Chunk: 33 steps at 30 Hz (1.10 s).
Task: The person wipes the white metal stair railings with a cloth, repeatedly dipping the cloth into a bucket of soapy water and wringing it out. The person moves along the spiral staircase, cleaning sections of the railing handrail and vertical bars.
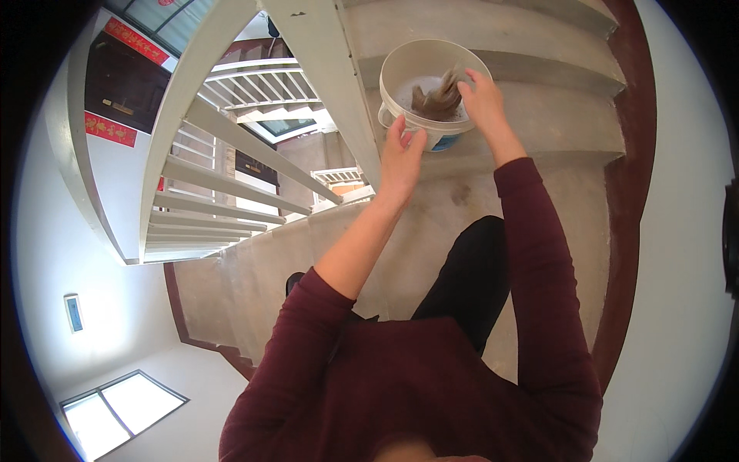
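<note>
A white plastic bucket (397, 110) stands on a stair step just above the tread before me. Inside it is greyish water (407, 86) with a wet brown cloth (439, 103), blurred by motion. My right hand (484, 101) is over the bucket's right rim, its fingers beside the cloth; whether they grip it cannot be told. My left hand (404, 153) is at the near left rim, fingers apart and holding nothing, close to the bucket's handle side.
Concrete stairs (554, 115) rise ahead, edged by a dark red wall border (626, 231). White metal railing (242, 193) runs along the left, with the open stairwell beyond. A damp spot (461, 194) marks the step below the bucket. A window (124, 413) is at lower left.
</note>
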Available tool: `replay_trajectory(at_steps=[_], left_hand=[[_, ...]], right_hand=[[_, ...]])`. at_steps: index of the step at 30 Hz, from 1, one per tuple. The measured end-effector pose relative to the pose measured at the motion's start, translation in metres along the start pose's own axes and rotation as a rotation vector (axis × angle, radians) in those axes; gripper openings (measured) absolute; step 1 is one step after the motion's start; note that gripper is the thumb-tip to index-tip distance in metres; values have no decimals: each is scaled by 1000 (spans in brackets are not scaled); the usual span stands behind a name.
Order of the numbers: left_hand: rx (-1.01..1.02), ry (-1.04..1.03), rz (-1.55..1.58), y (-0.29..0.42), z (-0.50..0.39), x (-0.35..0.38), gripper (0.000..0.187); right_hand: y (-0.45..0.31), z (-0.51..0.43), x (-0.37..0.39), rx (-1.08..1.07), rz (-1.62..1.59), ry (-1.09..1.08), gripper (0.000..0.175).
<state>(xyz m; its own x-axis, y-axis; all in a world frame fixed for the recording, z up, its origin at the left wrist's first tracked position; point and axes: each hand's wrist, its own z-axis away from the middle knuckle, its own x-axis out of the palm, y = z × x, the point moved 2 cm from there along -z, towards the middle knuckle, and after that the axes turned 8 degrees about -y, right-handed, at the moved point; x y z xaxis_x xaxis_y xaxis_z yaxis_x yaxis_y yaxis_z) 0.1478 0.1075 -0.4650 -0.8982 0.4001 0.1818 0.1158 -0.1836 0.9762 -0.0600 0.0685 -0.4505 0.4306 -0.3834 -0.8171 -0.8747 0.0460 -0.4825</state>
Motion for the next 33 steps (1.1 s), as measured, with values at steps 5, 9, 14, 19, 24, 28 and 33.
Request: replay_trajectory(at_steps=[5, 9, 14, 19, 24, 28, 33], left_hand=[[-46, 80, 5, -34, -11, 1, 79], [78, 117, -111, -42, -46, 1, 74], [81, 153, -134, -46, -74, -9, 64], [96, 196, -158, -49, -86, -17, 55], [66, 183, -142, -55, -83, -20, 52], [-48, -3, -63, -59, -53, -14, 50], [-319, -197, 147, -66, 9, -15, 48]], right_hand=[[34, 20, 19, 415, -41, 307, 60], [41, 31, 46, 945, -1063, -11, 61], [41, 28, 50, 875, -1312, -162, 50], [43, 41, 45, 800, -1342, -139, 49], [43, 85, 33, 656, -1373, -62, 49], [56, 134, 11, 732, -1334, -79, 48], [74, 199, -26, 799, -1227, -160, 54]])
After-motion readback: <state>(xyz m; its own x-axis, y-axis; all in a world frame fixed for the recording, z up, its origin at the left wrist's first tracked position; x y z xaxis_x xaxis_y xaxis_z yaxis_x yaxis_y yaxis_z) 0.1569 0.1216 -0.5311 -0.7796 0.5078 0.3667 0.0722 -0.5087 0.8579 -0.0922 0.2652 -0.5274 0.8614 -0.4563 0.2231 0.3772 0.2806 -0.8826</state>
